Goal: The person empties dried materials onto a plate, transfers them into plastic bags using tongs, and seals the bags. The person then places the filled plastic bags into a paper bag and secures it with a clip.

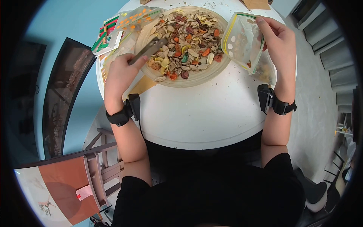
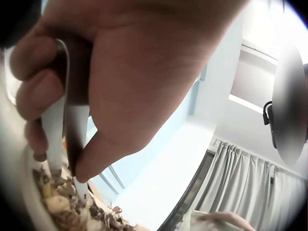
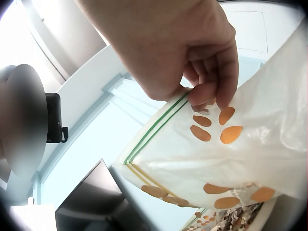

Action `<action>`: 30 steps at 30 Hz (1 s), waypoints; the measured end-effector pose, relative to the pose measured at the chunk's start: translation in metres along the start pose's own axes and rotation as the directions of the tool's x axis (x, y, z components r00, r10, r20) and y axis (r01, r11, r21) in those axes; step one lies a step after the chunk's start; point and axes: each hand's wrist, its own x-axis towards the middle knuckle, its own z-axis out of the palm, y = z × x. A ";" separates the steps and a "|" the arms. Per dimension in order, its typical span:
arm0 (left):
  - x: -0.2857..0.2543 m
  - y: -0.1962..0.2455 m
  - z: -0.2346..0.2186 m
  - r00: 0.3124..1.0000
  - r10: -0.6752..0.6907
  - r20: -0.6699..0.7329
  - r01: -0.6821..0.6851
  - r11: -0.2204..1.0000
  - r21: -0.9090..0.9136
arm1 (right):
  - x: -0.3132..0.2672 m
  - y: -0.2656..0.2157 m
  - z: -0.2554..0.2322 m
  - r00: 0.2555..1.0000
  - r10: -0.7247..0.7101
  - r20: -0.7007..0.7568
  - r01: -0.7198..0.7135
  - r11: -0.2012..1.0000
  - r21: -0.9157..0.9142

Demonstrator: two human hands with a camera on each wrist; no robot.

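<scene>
My left hand (image 1: 121,73) grips metal tongs (image 1: 148,50) over the left side of a round, pale plate (image 1: 213,73). On the plate lies a heap of dried petals and slices (image 1: 189,41), mostly beige with orange, yellow, red and green pieces. In the left wrist view, the tongs' two arms (image 2: 55,132) reach down among the pieces. At the plate's right, my right hand (image 1: 280,39) pinches the green-striped top edge of a zip bag (image 1: 242,39). The bag is translucent with printed oval spots, its mouth spread apart, and a small reddish piece shows low in it.
Another clear bag (image 1: 267,73) with pieces inside lies under the held one. Orange-spotted bags (image 1: 138,19) and a white box of red and green items (image 1: 107,39) sit at the left. Cardboard (image 1: 255,3) is at the back; crumbs dot the white table (image 1: 189,113).
</scene>
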 end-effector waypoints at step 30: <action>-0.038 0.057 0.006 0.944 0.330 0.003 -0.291 0.838 -0.461 | -0.011 -0.005 0.014 0.996 -0.023 0.082 0.023 1.000 0.000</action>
